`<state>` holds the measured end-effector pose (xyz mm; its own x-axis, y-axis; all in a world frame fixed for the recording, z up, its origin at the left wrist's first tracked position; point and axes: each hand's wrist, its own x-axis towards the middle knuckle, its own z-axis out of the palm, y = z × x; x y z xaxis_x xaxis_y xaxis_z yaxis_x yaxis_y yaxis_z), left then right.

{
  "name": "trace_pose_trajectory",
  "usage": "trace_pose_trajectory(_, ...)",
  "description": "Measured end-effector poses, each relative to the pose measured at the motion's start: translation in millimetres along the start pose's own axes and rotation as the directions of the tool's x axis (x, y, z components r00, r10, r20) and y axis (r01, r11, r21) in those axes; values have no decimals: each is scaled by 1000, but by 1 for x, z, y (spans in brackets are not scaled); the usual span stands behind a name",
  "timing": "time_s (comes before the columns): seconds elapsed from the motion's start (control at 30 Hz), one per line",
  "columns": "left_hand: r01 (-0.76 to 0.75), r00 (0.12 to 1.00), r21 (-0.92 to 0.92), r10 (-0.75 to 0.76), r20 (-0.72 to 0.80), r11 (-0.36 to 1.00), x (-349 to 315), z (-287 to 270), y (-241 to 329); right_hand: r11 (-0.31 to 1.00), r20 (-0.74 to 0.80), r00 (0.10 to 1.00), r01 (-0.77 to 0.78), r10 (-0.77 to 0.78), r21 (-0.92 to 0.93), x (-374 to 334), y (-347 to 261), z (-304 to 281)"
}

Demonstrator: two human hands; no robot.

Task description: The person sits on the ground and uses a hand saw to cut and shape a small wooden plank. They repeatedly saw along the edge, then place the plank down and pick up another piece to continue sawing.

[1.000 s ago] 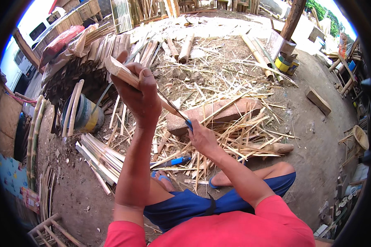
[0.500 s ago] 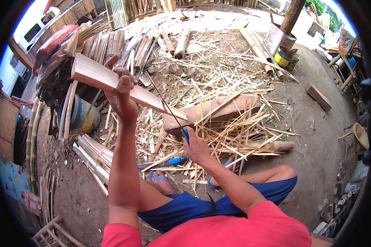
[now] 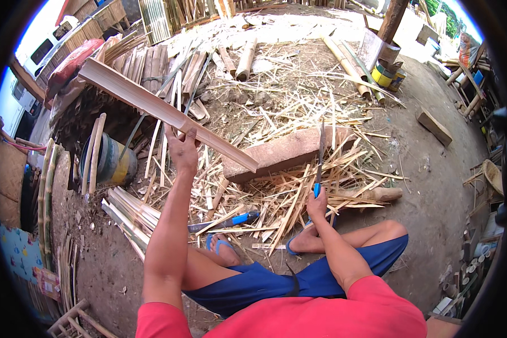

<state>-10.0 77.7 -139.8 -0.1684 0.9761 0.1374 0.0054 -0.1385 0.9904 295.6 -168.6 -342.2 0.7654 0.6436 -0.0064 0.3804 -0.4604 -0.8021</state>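
A long split bamboo piece (image 3: 132, 92) slants from far left down toward the middle, its hollow inner face showing. My left hand (image 3: 183, 153) grips it from below near its middle. Its lower end overlaps the near left part of a thick wooden block (image 3: 293, 147); whether they touch I cannot tell. In my right hand (image 3: 317, 205) is a knife (image 3: 320, 158) with a blue handle and a long dark blade. The blade points away from me, in front of the block, apart from the bamboo. Shavings and thin strips (image 3: 298, 194) lie around the block.
A second blue-handled tool (image 3: 225, 222) lies on the ground between my feet and the block. Split bamboo lengths (image 3: 130, 213) are bundled at left, near a bucket (image 3: 115, 161). A wood offcut (image 3: 434, 127) lies at right; bamboo poles (image 3: 346, 65) lie farther off.
My left hand has turned the bamboo piece so its hollow face shows, and its grip has shifted lower. My right hand has swung the knife rightward, away from the bamboo.
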Motion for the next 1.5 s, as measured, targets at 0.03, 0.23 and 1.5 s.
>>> trace_pose_trajectory(0.03, -101, 988, -133, 84, -128, 986, 5, -2, 11, 998, 85, 995, 54, -53, -14, 1, -5, -7)
trace_pose_trajectory(0.23, -313, 927, -82, 323, 192, 946, 13, -20, 69, 958, 445, 849, 266, -285, 106, -24, -32, -6)
trace_pose_trajectory(1.5, -444, 893, -401, 430, -131, 801, -84, 18, 143, 880, 551, 694, 436, -463, 191, -67, -251, -36)
